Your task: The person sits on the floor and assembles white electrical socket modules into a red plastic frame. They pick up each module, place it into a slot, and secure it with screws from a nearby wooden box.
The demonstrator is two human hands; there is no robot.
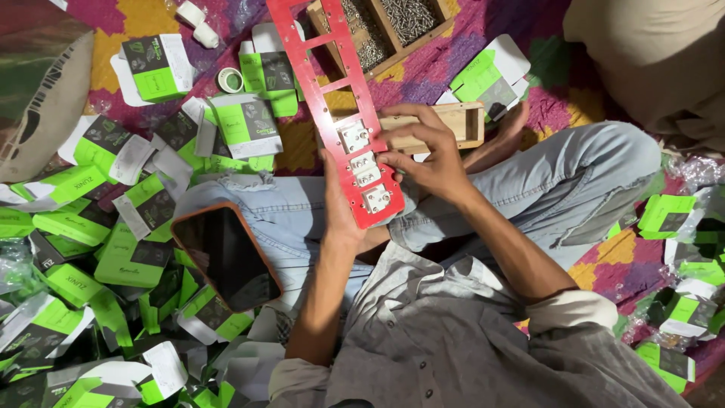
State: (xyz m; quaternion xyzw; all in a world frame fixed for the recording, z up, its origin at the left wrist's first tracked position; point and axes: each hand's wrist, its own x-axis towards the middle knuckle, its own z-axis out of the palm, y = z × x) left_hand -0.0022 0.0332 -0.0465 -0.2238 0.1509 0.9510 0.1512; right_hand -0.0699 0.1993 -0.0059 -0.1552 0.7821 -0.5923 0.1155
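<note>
A phone (226, 257) rests on the left thigh, cartons (83, 227) heaped left, a screw tray (393, 30) ahead.
</note>
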